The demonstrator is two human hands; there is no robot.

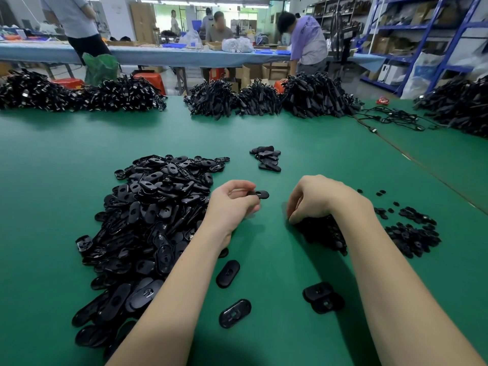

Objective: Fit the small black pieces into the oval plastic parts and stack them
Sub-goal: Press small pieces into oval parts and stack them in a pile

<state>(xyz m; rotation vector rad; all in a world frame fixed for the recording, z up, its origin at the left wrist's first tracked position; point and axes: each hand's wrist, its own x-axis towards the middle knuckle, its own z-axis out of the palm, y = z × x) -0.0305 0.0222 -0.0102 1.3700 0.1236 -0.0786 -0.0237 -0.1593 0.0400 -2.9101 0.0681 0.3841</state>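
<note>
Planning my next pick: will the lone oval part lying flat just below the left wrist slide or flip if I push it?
The oval part looks glossy and flat on smooth green table, so it probably slides rather than tips. It seems thin, rigid, likely light; its low edge may be hard to pinch.

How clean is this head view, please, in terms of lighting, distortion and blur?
Head view: even overhead light, with soft shadows under both arms on the green mat. Wide-angle bending curves the table edge and the shelving at right. The left hand and its oval part are fairly sharp; the pile under the right hand is smeared; faces behind are blurred.
</note>
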